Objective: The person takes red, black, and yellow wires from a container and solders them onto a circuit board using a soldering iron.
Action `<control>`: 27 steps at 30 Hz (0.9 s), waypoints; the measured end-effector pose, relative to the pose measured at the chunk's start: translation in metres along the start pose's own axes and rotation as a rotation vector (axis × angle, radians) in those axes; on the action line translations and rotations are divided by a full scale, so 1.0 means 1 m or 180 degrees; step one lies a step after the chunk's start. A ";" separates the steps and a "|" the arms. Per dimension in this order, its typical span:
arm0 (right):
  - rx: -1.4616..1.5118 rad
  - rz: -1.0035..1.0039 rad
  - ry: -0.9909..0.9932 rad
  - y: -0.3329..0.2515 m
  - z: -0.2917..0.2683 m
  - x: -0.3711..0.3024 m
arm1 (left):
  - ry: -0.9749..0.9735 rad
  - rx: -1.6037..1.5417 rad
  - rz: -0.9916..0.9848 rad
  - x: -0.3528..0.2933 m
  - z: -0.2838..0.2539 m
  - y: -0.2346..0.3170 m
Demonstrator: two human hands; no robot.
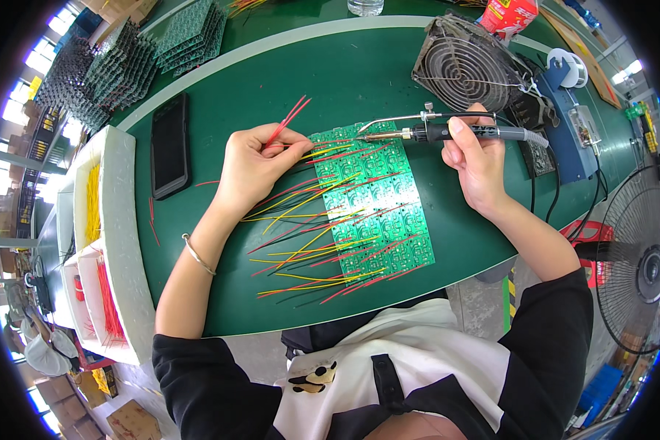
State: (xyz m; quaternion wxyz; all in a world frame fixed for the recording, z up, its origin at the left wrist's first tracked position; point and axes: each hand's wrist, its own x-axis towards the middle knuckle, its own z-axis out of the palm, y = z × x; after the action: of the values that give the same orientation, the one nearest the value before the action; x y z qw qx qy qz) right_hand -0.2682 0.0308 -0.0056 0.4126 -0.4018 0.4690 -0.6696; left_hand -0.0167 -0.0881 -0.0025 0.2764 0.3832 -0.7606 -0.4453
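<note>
Now my left hand [255,163] pinches red wires [291,119], and my right hand [478,158] grips the soldering iron [438,132]; if it slips, it could burn the green board [392,198].

A black phone [170,147] is lying on the left of the worktop [271,81], a dusty square fan [466,73] is standing far right near a red package [506,17], a clear cup [365,7] is resting beyond, and a round fan [650,265] is occupying the right edge.
</note>
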 end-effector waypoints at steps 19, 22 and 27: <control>0.0132 0.0011 0.0229 -0.001 -0.002 0.000 | -0.0049 0.0084 0.0012 0.000 -0.001 0.002; 0.0145 0.0053 0.0193 -0.003 -0.002 0.001 | -0.0021 0.0093 0.0013 0.000 -0.002 0.001; 0.0179 0.0086 0.0110 -0.002 -0.004 0.003 | -0.0083 -0.0086 0.0171 0.002 -0.003 -0.004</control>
State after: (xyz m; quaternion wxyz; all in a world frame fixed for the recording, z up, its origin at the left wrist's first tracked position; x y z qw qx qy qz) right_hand -0.2735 0.0302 -0.0040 0.4245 -0.3721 0.4624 -0.6837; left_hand -0.0146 -0.0925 -0.0050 0.2835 0.3529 -0.7681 -0.4529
